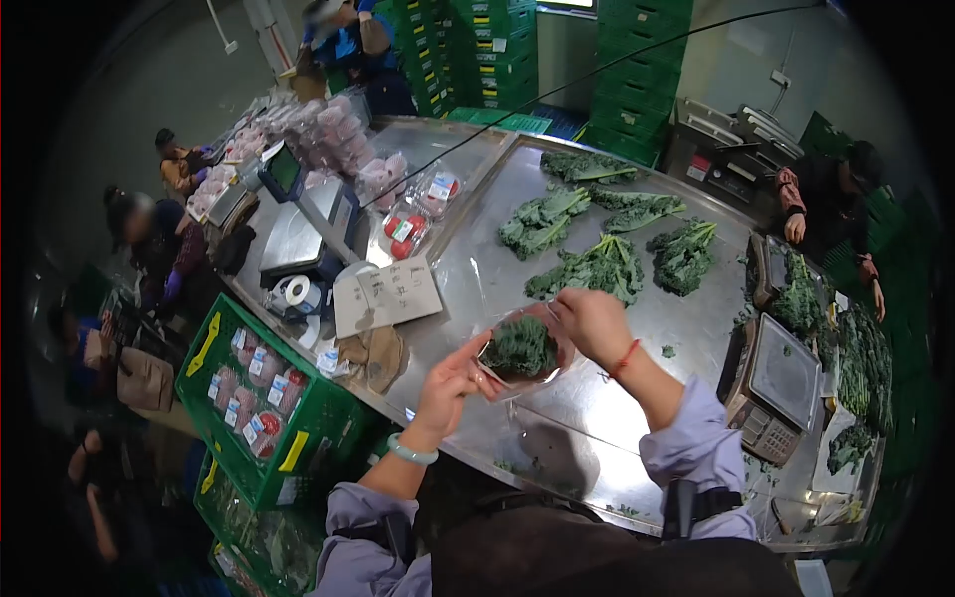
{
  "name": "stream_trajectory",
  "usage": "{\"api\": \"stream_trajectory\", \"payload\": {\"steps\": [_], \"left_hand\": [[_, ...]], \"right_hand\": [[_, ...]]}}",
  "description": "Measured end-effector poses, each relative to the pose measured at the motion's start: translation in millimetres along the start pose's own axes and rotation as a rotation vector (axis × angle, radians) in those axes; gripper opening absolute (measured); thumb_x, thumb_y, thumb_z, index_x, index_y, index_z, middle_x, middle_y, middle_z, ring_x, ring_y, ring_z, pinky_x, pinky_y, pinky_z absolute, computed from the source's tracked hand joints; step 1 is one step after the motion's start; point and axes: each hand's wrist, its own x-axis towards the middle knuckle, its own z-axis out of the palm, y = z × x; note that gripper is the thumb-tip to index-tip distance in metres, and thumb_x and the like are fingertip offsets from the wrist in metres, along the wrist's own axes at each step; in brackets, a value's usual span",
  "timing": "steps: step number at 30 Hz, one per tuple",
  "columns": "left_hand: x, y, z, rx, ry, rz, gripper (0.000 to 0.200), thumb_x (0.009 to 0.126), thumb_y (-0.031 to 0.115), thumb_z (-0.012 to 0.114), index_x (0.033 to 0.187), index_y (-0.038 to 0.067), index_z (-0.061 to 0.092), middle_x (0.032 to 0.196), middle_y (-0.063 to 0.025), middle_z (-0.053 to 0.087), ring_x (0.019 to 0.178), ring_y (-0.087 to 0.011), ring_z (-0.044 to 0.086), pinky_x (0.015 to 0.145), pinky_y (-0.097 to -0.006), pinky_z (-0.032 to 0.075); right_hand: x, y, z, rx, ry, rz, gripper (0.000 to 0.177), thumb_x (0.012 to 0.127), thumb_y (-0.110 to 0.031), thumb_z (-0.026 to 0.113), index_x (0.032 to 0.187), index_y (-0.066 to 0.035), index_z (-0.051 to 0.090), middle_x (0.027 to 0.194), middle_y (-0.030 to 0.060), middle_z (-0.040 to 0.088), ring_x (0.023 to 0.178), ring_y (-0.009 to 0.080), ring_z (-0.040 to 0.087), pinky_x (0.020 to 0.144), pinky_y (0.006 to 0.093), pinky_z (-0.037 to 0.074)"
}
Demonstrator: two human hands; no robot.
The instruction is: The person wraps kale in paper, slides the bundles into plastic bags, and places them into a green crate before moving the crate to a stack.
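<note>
In front of me, above the metal table (477, 239), a clear plastic bag (559, 343) is held with a bunch of dark green kale (519, 348) inside it. My left hand (450, 390) grips the bag at its lower left edge. On the upper right edge, my right hand (594, 323) closes its fingers on the plastic. Just beyond the bag lie several loose bunches of kale (602, 267), spread over the tabletop. The fingertips of my right hand are partly hidden by the hand itself.
A green crate (338, 428) of packed tomatoes stands to the left, near a scale (298, 239) and a handwritten card (388, 297). Another scale (786, 363) sits at the right. Across the table on the right, a person (836, 199) stands by more kale. Other people are at the left.
</note>
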Motion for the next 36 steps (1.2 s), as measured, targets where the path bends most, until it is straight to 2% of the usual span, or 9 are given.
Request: {"api": "stream_trajectory", "payload": {"steps": [8,10,18,21,26,29,30,34,36], "left_hand": [[6,41,53,-0.2,-0.255,0.169,0.062,0.08,-0.011,0.049,0.141,0.001,0.041,0.092,-0.0209,0.069,0.103,-0.0322,0.064,0.095,-0.0421,0.047],[9,26,42,-0.111,-0.278,0.213,0.061,0.083,-0.009,0.049,0.142,0.001,0.039,0.096,-0.0202,0.069,0.103,-0.0317,0.064,0.097,-0.0427,0.046],[39,-39,-4,0.995,-0.008,0.54,0.1,0.061,0.018,0.086,0.144,0.005,0.031,0.125,-0.0166,0.057,0.117,-0.0291,0.055,0.1,-0.04,0.042],[70,-67,-9,0.653,-0.088,0.211,0.094,0.057,0.019,0.089,0.136,0.005,0.04,0.126,-0.0125,0.056,0.116,-0.0236,0.054,0.098,-0.036,0.043],[86,-67,13,0.536,-0.077,0.006,0.037,0.075,0.005,0.077,0.109,0.003,0.063,0.103,-0.0045,0.065,0.097,-0.0128,0.061,0.088,-0.0287,0.049],[94,-44,12,0.442,0.041,0.083,0.018,0.082,0.004,0.069,0.1,0.001,0.065,0.102,-0.0086,0.067,0.097,-0.0159,0.062,0.09,-0.0304,0.048],[94,-41,12,0.348,0.105,0.182,0.016,0.084,0.004,0.067,0.099,0.001,0.065,0.105,-0.0103,0.067,0.098,-0.0167,0.063,0.09,-0.031,0.048],[84,-8,54,0.273,-0.052,0.256,0.008,0.086,0.003,0.064,0.094,0.002,0.063,0.115,-0.0149,0.064,0.106,-0.0215,0.061,0.092,-0.0354,0.048],[65,-19,59,0.603,-0.526,0.446,0.006,0.085,0.007,0.064,0.09,0.007,0.06,0.125,-0.0156,0.061,0.116,-0.0258,0.057,0.098,-0.0401,0.044]], "right_hand": [[-3,-63,-119,-0.086,0.209,-0.556,0.012,0.08,-0.014,0.063,0.091,-0.01,0.066,0.09,0.0093,0.061,0.081,0.0278,0.062,0.066,0.0361,0.05],[-21,-49,-83,-0.104,-0.319,-0.603,0.01,0.078,-0.017,0.06,0.086,-0.01,0.063,0.087,0.0087,0.061,0.079,0.0269,0.063,0.069,0.039,0.051],[-35,-42,-30,-0.193,-0.484,-0.437,0.02,0.084,-0.023,0.055,0.088,-0.006,0.063,0.071,0.0088,0.063,0.06,0.0287,0.064,0.059,0.0448,0.05],[-12,-50,-73,-0.524,0.057,-0.626,0.013,0.083,-0.015,0.054,0.089,-0.003,0.056,0.063,0.0039,0.052,0.049,0.0225,0.055,0.056,0.0403,0.048],[-69,37,-339,-0.455,1.255,-0.108,0.024,0.097,-0.014,0.05,0.11,0.001,0.062,0.102,0.0095,0.065,0.083,0.0182,0.065,0.067,0.0294,0.054],[-107,77,-277,0.247,0.8,-0.201,0.022,0.099,-0.018,0.05,0.103,0.0,0.062,0.101,0.0075,0.065,0.092,0.0145,0.062,0.075,0.031,0.053],[-93,63,-236,-0.543,0.586,-0.412,0.018,0.089,-0.007,0.056,0.104,-0.005,0.065,0.092,0.0073,0.066,0.084,0.0201,0.063,0.067,0.0359,0.052],[-214,193,-5,-0.293,-0.077,0.121,0.023,0.086,-0.009,0.05,0.099,-0.018,0.066,0.092,0.0111,0.065,0.085,0.0287,0.062,0.077,0.0427,0.049],[-299,248,88,-0.005,-0.408,0.294,0.024,0.089,-0.024,0.056,0.107,-0.012,0.065,0.095,0.0122,0.067,0.09,0.0292,0.064,0.082,0.0432,0.049]]}}
